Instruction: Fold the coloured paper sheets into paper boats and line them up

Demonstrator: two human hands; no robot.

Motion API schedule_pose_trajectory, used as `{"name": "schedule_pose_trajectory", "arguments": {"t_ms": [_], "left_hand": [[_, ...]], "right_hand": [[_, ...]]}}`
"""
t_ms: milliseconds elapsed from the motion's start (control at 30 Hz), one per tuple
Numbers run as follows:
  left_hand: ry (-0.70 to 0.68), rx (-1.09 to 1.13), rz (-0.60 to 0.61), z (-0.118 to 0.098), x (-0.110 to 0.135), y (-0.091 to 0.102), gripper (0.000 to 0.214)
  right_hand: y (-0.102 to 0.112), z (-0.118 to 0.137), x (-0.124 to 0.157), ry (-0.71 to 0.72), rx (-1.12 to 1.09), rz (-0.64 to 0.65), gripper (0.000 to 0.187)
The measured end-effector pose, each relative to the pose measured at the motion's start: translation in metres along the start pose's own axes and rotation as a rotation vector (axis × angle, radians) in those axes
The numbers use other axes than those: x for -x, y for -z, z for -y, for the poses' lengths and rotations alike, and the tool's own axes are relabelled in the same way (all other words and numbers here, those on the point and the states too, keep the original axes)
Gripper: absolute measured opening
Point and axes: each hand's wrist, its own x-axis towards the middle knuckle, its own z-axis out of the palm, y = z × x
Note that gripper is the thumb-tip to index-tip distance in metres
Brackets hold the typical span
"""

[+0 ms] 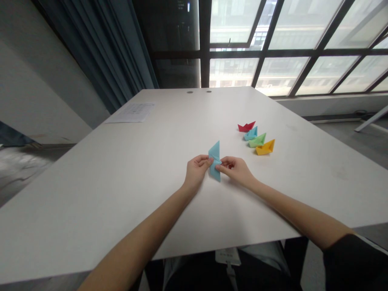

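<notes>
A folded light-blue paper piece [215,151], diamond-shaped and held on edge, stands above the white table [151,169]. My left hand [196,169] pinches its left side. My right hand [236,168] pinches its right side at the middle fold. Both hands have fingers closed on the paper. Behind and to the right lie folded paper boats in a row: a red one [246,127], a blue one [251,133], a green one [257,140] and a yellow one [265,147].
A printed white sheet [131,113] lies at the table's far left. Two round holes [199,91] sit near the far edge. Dark curtains [100,52] and large windows [287,60] stand behind the table.
</notes>
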Motion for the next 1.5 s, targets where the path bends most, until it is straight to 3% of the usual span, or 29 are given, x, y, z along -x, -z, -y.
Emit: {"name": "schedule_pose_trajectory", "arguments": {"t_ms": [367, 633, 933, 1167, 1500], "left_hand": [[-0.058, -0.067, 0.034, -0.001, -0.003, 0.003, 0.022], [-0.027, -0.06, 0.035, -0.003, -0.003, 0.003, 0.023], [-0.004, -0.117, 0.201, -0.006, -0.002, 0.006, 0.026], [-0.036, -0.145, 0.215, -0.011, -0.003, 0.01, 0.023], [-0.038, -0.154, 0.289, -0.011, 0.0, 0.008, 0.027]], "right_hand": [[0.011, 0.005, -0.001, 0.058, 0.05, 0.0, 0.013], [0.01, -0.001, -0.004, 0.037, 0.01, 0.003, 0.027], [0.022, 0.001, -0.003, 0.162, 0.125, 0.029, 0.018], [0.02, 0.001, -0.004, 0.098, 0.142, 0.12, 0.025], [0.026, 0.001, -0.003, 0.166, 0.239, 0.17, 0.027]]}}
